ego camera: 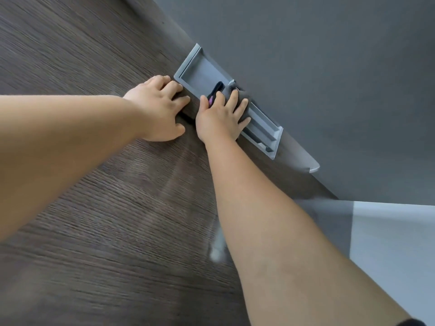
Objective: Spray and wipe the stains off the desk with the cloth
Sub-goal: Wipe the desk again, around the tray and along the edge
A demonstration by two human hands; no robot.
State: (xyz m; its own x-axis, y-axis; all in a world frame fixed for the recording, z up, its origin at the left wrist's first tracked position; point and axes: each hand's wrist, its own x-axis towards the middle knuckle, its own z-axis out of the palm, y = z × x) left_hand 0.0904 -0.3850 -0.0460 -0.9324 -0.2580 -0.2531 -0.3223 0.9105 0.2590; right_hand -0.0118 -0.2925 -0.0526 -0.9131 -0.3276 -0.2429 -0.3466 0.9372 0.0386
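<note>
The dark wood-grain desk fills the view. My right hand lies with straight fingers pressing a grey cloth onto the grey recessed tray at the desk's back edge. The cloth is mostly hidden under the hand. My left hand rests flat on the desk just left of it, its fingertips at the tray's near rim. Pale wet streaks run across the wood below both hands. No spray bottle is in view.
A black and purple object lies in the tray beside my right fingers. A grey wall stands right behind the desk. A pale blurred patch shows on the desk by my right forearm. A light floor area is at lower right.
</note>
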